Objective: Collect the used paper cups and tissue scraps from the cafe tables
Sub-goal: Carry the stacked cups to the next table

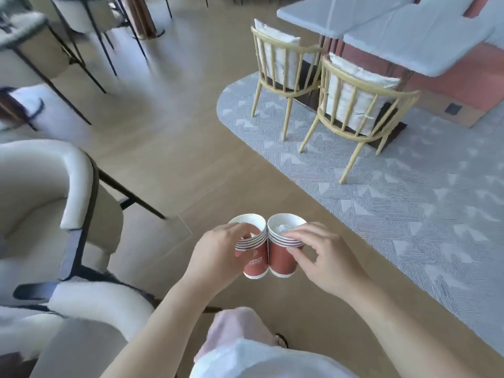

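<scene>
Floor (169, 126) of pale wood runs under me and off to the far left, where dark-legged seats stand blurred. To my right a grey patterned rug (409, 214) with a rounded end lies on it, and on the rug stands a pale blue table (409, 36), with two wooden chairs (360, 110) with white cushions pushed up to its near side. Close on my left is a cream armchair (41, 186) with a dark frame.

I hold both arms out in front of me over the bare floor. My left hand (215, 252) is curled round the left cup (256, 264), fingers wrapped over its rim and striped band. My right hand (324, 257) pinches the right cup (282, 261) with bent fingertips on the stripes just under its rim. Both cups are red with white bases, upright, mouths tipped slightly away from me, and their sides touch. A crumpled white tissue scrap (282, 228) sits inside the right cup.
</scene>
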The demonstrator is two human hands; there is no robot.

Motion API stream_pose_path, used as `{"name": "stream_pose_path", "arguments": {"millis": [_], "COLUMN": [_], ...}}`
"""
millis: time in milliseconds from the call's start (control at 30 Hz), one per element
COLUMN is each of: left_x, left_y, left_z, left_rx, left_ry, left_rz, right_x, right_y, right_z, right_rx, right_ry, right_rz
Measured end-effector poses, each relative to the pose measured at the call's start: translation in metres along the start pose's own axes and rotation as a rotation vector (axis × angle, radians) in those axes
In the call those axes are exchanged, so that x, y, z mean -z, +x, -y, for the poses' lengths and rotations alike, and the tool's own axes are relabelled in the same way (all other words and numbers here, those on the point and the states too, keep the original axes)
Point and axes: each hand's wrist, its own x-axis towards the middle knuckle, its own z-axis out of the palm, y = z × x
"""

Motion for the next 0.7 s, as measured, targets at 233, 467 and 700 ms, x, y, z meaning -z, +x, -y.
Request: {"name": "stream_pose_path", "arguments": {"millis": [233, 467, 700], "left_x": [0.021, 0.070, 0.124], "left_y": [0.122, 0.280, 0.427], "left_z": [0.044, 0.102, 0.152], "left_rx": [0.093, 0.124, 0.143], "left_ry": [0.044, 0.033, 0.044], "left_rz": [-0.097, -0.126, -0.121], "right_x": [-0.026, -0.051, -0.067], "right_y": [0.156, 0.341, 0.504], "right_z": [-0.044, -0.076, -0.100], "right_rx": [0.118, 0.160, 0.182], "right_ry": [0.005, 0.009, 0.039], "right_rz": [0.092, 0.132, 0.102]}}
